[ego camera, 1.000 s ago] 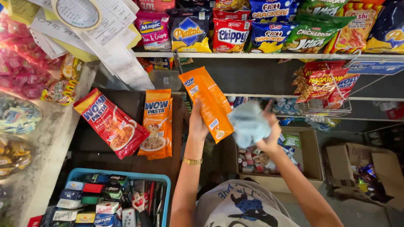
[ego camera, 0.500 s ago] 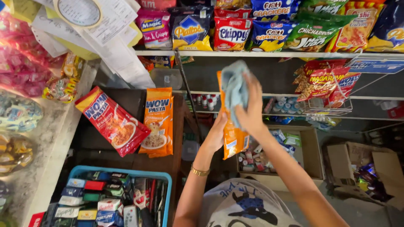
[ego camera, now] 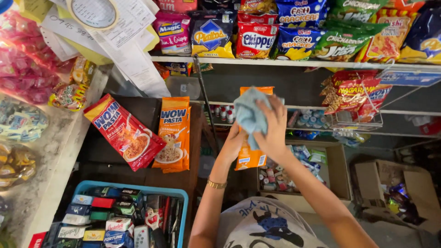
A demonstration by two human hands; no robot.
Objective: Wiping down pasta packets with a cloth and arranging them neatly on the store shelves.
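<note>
My left hand [ego camera: 233, 143] grips an orange pasta packet [ego camera: 251, 157] from its left edge and holds it upright in front of the shelves. My right hand [ego camera: 273, 128] presses a crumpled light blue cloth [ego camera: 248, 113] against the front of the packet, covering its upper half. A gold bracelet sits on my left wrist. Only the packet's top strip and lower part show around the cloth and hand.
A red pasta packet [ego camera: 123, 132] and a stack of orange ones [ego camera: 172, 134] lie on a dark table [ego camera: 151, 174]. A blue basket [ego camera: 128, 189] of small boxes stands below. Snack bags [ego camera: 255, 39] line the upper shelf. Cardboard boxes [ego camera: 340, 174] sit on the floor.
The packet turned from tilted to upright and moved right. My right hand brought the cloth from beside the packet up onto its front, then slid it down slightly.
</note>
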